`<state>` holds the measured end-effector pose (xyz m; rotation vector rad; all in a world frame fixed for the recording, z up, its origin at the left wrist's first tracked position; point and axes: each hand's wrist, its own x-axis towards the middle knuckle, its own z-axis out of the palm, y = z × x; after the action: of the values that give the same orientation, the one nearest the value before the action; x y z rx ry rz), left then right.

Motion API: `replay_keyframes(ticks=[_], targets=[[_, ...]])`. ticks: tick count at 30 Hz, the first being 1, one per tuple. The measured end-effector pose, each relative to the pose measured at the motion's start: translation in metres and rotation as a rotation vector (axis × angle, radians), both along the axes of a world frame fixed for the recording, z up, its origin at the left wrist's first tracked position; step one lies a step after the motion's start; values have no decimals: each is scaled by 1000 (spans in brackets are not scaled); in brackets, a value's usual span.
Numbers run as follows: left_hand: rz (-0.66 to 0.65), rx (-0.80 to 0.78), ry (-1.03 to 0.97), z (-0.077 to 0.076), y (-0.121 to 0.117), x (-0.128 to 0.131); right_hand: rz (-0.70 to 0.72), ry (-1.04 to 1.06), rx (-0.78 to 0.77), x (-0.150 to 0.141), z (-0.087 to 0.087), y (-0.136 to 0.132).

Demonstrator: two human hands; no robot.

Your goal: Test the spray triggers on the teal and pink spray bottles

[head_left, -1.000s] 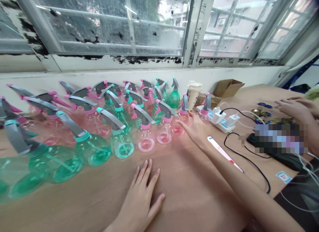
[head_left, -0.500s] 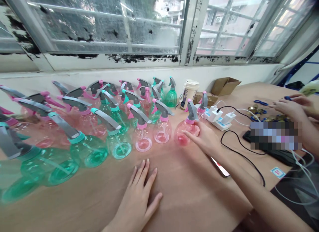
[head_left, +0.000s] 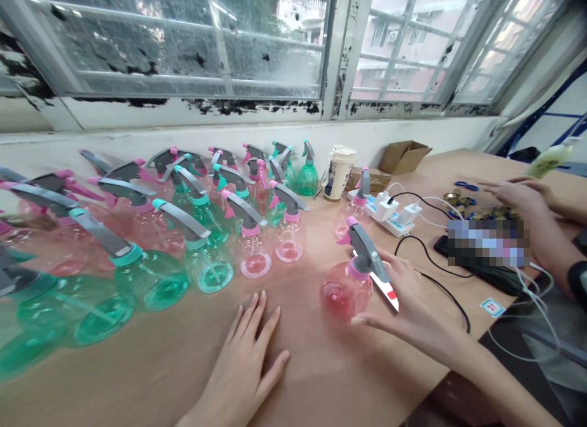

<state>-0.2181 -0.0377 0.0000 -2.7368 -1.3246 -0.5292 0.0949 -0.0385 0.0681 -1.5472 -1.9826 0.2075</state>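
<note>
My right hand is around the right side of a pink spray bottle, its thumb at the lower side and its fingers partly hidden behind. The bottle has a grey trigger head with a pink nozzle and collar, and tilts slightly. My left hand lies flat on the brown tabletop, fingers spread, holding nothing. Ahead of it stand a clear pink-collared bottle and a green spray bottle. A phone lies partly hidden behind the pink bottle and my right hand.
Several more green and pink spray bottles fill the left side up to the wall. A paper cup, an open cardboard box and a power strip with cables stand behind. Another person's hands are near blue-handled scissors at right.
My right hand has brought the pink spray bottle nearer to me, away from the other pink bottle by the power strip. My left hand stays flat on the table. The view has shifted slightly right.
</note>
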Motion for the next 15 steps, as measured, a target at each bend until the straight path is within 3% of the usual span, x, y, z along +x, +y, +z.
replay_keyframes(ticks=[7, 11, 15], targets=[[7, -19, 12, 1, 0, 0, 80, 355, -94, -17, 24, 21], [4, -25, 25, 4, -1, 0, 28, 556, -71, -31, 21, 36], [8, -14, 33, 4, -2, 1, -30, 589, 18, -43, 15, 44]])
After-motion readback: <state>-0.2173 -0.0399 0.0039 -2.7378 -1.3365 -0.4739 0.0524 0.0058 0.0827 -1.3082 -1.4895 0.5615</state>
